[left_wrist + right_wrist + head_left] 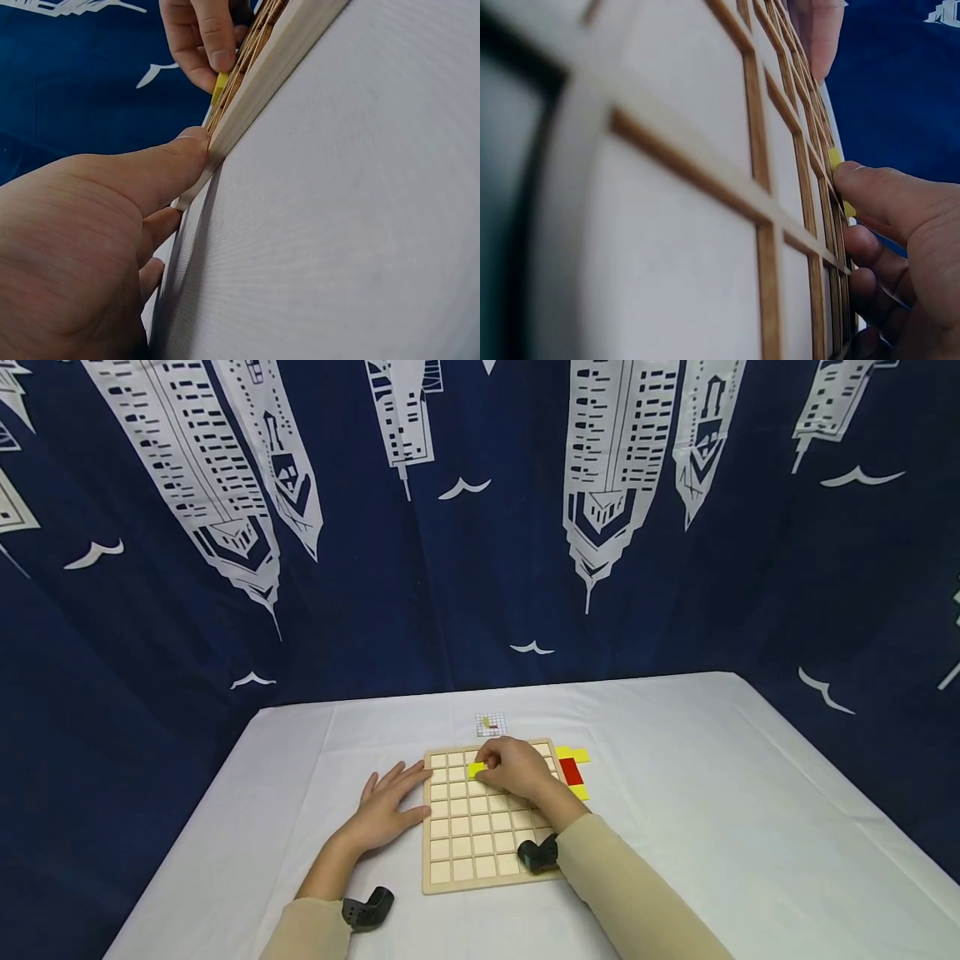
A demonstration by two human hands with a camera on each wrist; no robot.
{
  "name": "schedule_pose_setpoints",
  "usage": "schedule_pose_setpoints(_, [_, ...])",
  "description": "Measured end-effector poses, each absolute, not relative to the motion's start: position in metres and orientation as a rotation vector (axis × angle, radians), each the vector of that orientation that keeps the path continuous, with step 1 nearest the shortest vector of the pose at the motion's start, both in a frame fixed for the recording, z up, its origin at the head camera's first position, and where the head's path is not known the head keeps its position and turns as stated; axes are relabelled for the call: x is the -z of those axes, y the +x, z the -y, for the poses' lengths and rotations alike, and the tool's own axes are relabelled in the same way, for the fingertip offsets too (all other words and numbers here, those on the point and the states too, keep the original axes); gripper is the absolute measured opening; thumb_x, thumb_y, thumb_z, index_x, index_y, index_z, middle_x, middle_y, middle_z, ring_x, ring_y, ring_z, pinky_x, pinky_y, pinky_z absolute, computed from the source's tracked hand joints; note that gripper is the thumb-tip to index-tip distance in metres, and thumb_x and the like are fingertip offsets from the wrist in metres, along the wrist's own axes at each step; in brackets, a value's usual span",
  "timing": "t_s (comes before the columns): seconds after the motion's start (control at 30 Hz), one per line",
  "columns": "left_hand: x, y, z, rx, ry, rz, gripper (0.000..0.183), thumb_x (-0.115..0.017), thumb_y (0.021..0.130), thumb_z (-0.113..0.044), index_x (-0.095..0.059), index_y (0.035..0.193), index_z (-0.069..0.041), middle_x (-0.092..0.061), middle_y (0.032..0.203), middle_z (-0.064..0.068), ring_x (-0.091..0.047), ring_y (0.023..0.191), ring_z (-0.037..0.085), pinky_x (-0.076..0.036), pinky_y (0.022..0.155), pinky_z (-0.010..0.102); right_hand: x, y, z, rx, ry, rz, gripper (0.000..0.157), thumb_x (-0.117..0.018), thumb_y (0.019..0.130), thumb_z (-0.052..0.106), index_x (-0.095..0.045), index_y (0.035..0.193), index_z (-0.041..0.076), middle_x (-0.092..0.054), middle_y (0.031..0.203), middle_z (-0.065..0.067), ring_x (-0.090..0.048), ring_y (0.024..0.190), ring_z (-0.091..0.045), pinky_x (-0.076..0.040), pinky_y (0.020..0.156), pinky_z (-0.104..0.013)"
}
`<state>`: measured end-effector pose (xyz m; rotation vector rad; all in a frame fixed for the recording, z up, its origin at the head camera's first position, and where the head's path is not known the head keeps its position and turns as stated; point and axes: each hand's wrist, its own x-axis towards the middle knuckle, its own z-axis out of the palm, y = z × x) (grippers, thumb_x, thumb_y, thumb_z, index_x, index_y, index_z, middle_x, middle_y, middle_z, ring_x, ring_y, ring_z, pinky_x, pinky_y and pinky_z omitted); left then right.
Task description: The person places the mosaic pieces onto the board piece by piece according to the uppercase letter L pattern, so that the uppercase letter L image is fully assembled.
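A wooden grid board (487,886) with raised dividers lies on the white table. Between thumb and fingers, my right hand (519,770) pinches a small yellow tile (476,770) over the upper left cells of the board. The right wrist view shows that tile (834,157) at the thumb tip, close against the dividers. My left hand (384,812) lies spread, its fingertips and thumb touching the board's left edge. In the left wrist view, the left thumb (169,169) rests on the frame's side.
Just right of the board lie yellow pieces (577,755) and a red piece (571,772), partly behind the right arm. A small card (491,724) with a printed grid pattern lies beyond the board. A dark blue curtain (480,568) hangs behind the table (712,793).
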<state>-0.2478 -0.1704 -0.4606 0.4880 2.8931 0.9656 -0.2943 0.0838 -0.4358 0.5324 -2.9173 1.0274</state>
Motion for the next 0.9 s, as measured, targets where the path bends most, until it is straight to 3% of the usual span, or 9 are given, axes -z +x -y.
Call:
schedule_pose_setpoints(0.43, [0.4610, -0.2479, 0.1715, -0.965, 0.492, -2.894, 0.061, -0.070, 0.093, -0.029, -0.047, 0.150, -0.022, -0.033, 0.164, 0.004, -0.014, 0.156, 0.035, 0.009, 0.123, 0.063, 0.4364, -0.2937, -0.0814, -0.983, 0.515, 2.913, 0.018, -0.083, 0.083, 0.027, -0.072, 0.096, 0.021, -0.056, 0.077, 0.007, -0.049, 0.066, -0.010, -0.038, 0.062, -0.024])
schedule_pose_setpoints(0.9, [0.4604, -0.2467, 0.1706, -0.967, 0.488, -2.897, 0.061, -0.070, 0.093, -0.028, -0.048, 0.149, -0.022, -0.034, 0.164, 0.004, -0.015, 0.156, 0.035, 0.008, 0.123, 0.062, 0.4382, -0.2913, -0.0843, -1.049, 0.518, 2.903, 0.013, -0.077, 0.087, 0.024, -0.071, 0.099, 0.020, -0.058, 0.082, 0.006, -0.050, 0.072, -0.011, -0.041, 0.069, -0.027])
